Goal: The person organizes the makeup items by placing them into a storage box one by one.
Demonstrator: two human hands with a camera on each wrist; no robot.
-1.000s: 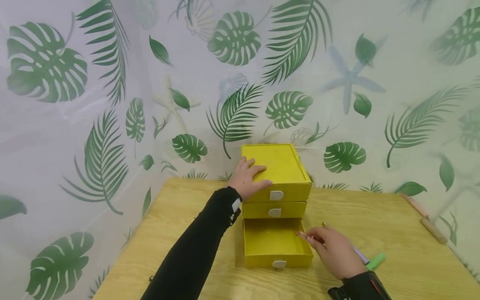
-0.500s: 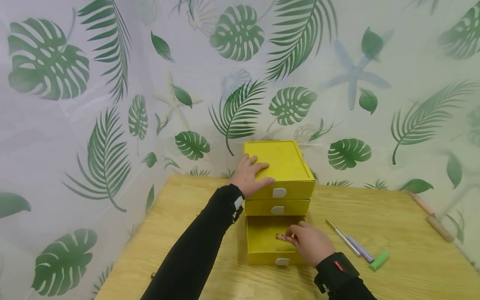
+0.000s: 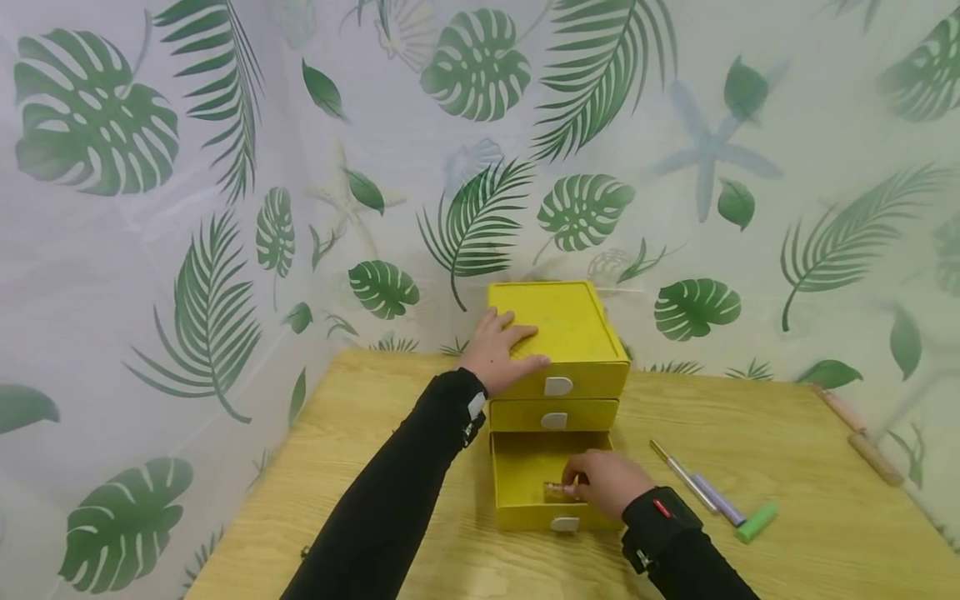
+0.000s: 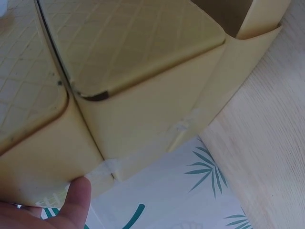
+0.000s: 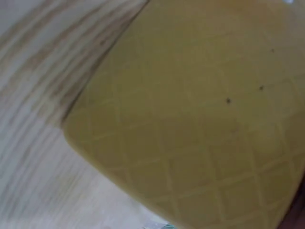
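Note:
A small yellow three-drawer box (image 3: pixel 551 325) stands on the table, its bottom drawer (image 3: pixel 517 471) pulled out and the upper two closed. My left hand (image 3: pixel 497 354) rests on the left edge of the box's top, fingers spread. In the left wrist view that hand (image 4: pixel 62 210) touches the box's quilted yellow side. My right hand (image 3: pixel 609 482) is inside the open drawer and pinches a slim pinkish tube (image 3: pixel 555 490) with a copper-coloured end, low near the drawer's front wall. The right wrist view is mostly filled by a yellow quilted panel (image 5: pixel 190 129); the tube is hidden there.
Right of the box lie a silver pen-like stick with a gold end (image 3: pixel 682 473), a lilac tube (image 3: pixel 717 498) and a short green tube (image 3: pixel 757 522). A pink stick (image 3: pixel 838 408) and a tan one (image 3: pixel 876 458) lie along the table's right edge. Leaf-printed sheeting (image 3: pixel 480 192) closes the back.
My right hand has moved left from beside the drawer, over its wall, then down inside with the pinkish tube. My left hand stays on the box.

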